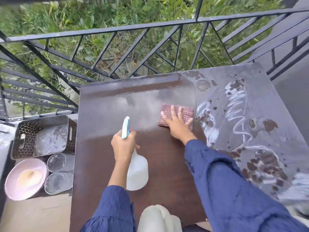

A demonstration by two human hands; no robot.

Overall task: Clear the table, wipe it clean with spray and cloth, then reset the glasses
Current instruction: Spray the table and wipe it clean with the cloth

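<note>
The left hand (123, 145) grips the spray bottle (137, 171) above the table (103, 114). The right hand (178, 125) presses the cloth (185, 113) flat at mid-table, its fingers (179, 113) spread. Two glasses (56, 162) stand beside the table, on its left.

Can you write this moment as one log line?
stage: wiping | left hand: grips spray bottle | right hand: presses cloth on table | table's right side: streaked, spotted | glasses: off table, left

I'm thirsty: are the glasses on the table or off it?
Off it: the two glasses stand lower down beside the table, next to the pink bowl and the basket.
</note>
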